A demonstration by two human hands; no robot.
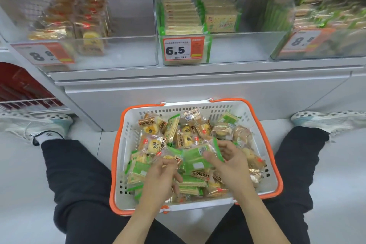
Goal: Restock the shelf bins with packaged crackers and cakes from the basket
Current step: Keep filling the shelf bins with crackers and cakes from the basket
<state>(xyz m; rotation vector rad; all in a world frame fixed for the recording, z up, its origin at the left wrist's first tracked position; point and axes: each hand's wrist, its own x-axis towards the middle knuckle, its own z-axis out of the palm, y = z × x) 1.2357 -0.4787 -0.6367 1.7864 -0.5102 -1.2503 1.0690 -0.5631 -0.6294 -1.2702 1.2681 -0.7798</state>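
A white basket with an orange rim (122,144) sits on the floor between my legs, full of green cracker packs and clear-wrapped yellow cakes. My right hand (231,164) grips a green cracker pack (196,156) above the pile. My left hand (162,174) is curled over the packets beside it, its fingertips at a cake packet (170,157); whether it holds the packet is unclear. Above, three clear shelf bins stand in a row: the left bin (118,49) holds cakes, the middle bin (237,45) holds green cracker packs, and the right bin (326,45) is blurred.
Price tags 8.8 (42,53), 6.5 (183,48) and another 8.8 (303,40) hang on the bin fronts. A grey cabinet front (198,89) rises behind the basket. Red goods on a wire rack (23,89) are at the left. My shoes flank the basket.
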